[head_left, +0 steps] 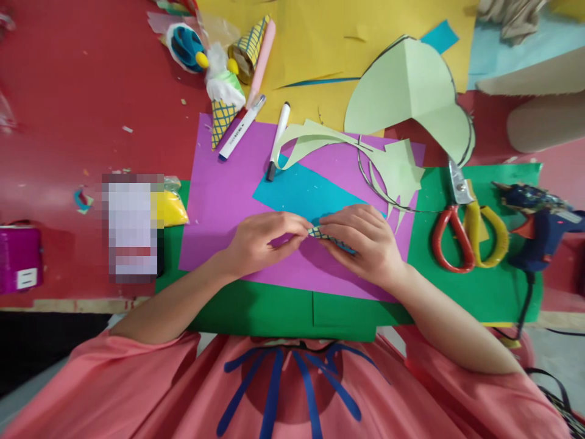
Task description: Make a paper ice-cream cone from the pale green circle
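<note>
Both hands meet over the purple paper sheet (219, 201) in the middle of the table. My left hand (262, 241) pinches one end of a small rolled piece of paper with a dark grid pattern (325, 235). My right hand (363, 241) is curled over the other end of the same piece, covering most of it. A blue paper sheet (306, 192) lies just beyond the fingers, on top of the purple one. A green sheet (457, 286) lies under both.
Scissors with red and yellow handles (461, 228) and a blue glue gun (534, 225) lie to the right. Two markers (240, 128) (278, 140), pale green paper cut-outs (411, 91), yellow paper (329, 36) and paper ice-cream cones (222, 100) lie beyond. A purple box (18, 256) sits at far left.
</note>
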`<state>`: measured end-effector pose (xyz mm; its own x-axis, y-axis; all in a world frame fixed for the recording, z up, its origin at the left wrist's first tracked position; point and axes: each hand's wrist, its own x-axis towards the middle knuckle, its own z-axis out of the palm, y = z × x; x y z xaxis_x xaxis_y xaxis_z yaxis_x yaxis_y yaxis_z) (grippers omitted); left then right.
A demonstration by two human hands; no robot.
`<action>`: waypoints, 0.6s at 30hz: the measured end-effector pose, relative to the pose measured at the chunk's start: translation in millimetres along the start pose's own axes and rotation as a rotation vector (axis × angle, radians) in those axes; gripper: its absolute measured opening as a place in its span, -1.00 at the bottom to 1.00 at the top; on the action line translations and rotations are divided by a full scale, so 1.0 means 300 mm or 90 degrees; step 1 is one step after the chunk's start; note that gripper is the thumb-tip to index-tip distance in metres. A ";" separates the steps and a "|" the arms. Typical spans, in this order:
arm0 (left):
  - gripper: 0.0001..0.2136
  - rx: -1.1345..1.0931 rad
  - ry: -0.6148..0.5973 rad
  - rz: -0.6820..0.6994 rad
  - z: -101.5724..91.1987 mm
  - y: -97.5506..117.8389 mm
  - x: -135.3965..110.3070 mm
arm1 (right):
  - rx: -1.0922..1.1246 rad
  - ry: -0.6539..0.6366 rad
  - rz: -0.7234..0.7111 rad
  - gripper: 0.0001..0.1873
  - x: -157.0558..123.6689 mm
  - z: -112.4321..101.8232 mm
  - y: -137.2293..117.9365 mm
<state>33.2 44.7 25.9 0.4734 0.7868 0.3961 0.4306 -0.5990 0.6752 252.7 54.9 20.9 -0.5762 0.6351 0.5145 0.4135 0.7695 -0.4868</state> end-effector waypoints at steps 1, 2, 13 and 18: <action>-0.92 0.007 -0.004 0.006 0.001 -0.003 -0.001 | 0.014 -0.003 0.010 -0.84 0.002 -0.005 0.000; -0.91 0.017 -0.010 0.012 0.002 -0.005 -0.003 | 0.023 -0.003 0.018 -0.85 0.005 -0.009 0.000; -0.96 0.029 -0.020 -0.011 0.013 0.002 -0.003 | -0.085 -0.032 -0.063 -0.79 -0.007 0.011 -0.011; -0.95 0.064 -0.027 -0.008 0.010 0.005 -0.005 | -0.101 -0.022 -0.070 -0.81 -0.007 0.010 -0.011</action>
<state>35.4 42.3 24.6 0.4980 0.7890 0.3598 0.5111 -0.6022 0.6133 250.6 50.8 19.3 -0.6472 0.5454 0.5326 0.4505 0.8373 -0.3099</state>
